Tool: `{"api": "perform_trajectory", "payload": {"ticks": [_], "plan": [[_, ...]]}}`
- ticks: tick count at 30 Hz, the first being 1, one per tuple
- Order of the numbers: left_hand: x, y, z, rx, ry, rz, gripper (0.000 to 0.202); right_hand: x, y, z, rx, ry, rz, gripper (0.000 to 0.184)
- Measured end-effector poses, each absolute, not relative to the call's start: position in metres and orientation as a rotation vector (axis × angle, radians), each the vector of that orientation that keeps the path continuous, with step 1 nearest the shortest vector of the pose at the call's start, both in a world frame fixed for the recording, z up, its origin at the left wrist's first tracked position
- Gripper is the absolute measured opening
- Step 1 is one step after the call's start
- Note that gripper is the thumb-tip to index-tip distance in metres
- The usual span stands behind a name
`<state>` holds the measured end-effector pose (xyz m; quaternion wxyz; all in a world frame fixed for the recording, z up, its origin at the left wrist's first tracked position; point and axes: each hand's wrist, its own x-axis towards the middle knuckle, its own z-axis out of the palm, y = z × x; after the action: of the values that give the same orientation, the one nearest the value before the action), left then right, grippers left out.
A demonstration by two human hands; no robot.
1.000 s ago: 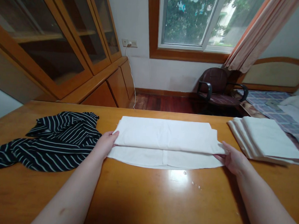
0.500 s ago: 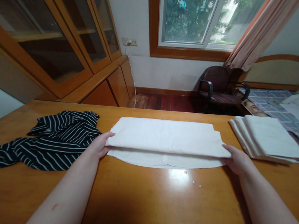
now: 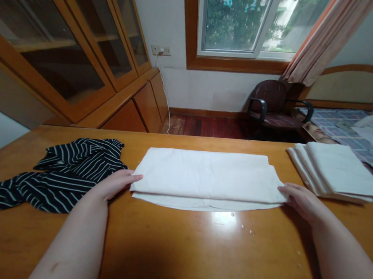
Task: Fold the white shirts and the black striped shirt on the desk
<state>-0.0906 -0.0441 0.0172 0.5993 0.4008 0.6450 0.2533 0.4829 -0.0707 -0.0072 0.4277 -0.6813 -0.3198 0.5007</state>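
Note:
A white cloth (image 3: 208, 174), folded into a long band, lies across the middle of the wooden table (image 3: 180, 244). My left hand (image 3: 114, 184) pinches the left end of its upper layer, thumb on top. My right hand (image 3: 302, 201) grips the right end of the same layer. The upper layer covers nearly all of the lower one; a thin white strip shows along the near edge.
A crumpled black-and-white striped garment (image 3: 61, 172) lies on the table's left. A stack of folded white cloths (image 3: 336, 172) sits at the right edge. Beyond the table are a dark armchair (image 3: 272, 107), glass-door wooden cabinets (image 3: 68, 52), a window and a bed.
Both hands have drawn the upper layer of the white cloth toward me, so it now covers far more of the lower layer than a second ago.

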Motion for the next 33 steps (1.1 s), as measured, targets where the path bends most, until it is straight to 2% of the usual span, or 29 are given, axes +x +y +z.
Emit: {"api": "perform_trajectory", "payload": {"ticks": [3, 13, 21, 33], "plan": [[-0.094, -0.046, 0.017, 1.085, 1.634, 0.438, 0.031, 0.483, -0.073, -0.002, -1.744, -0.798, 1.379, 0.016], [-0.094, -0.048, 0.023, 1.199, 1.710, 0.305, 0.031, 0.473, -0.077, 0.004, -1.793, -0.785, 1.319, 0.007], [-0.093, -0.062, 0.044, 1.165, 1.613, 0.282, 0.026, 0.469, -0.077, 0.013, -1.849, -0.822, 1.296, 0.011], [-0.092, -0.057, 0.038, 1.249, 1.658, 0.320, 0.021, 0.481, -0.079, 0.001, -1.817, -0.943, 1.377, 0.021]]}}
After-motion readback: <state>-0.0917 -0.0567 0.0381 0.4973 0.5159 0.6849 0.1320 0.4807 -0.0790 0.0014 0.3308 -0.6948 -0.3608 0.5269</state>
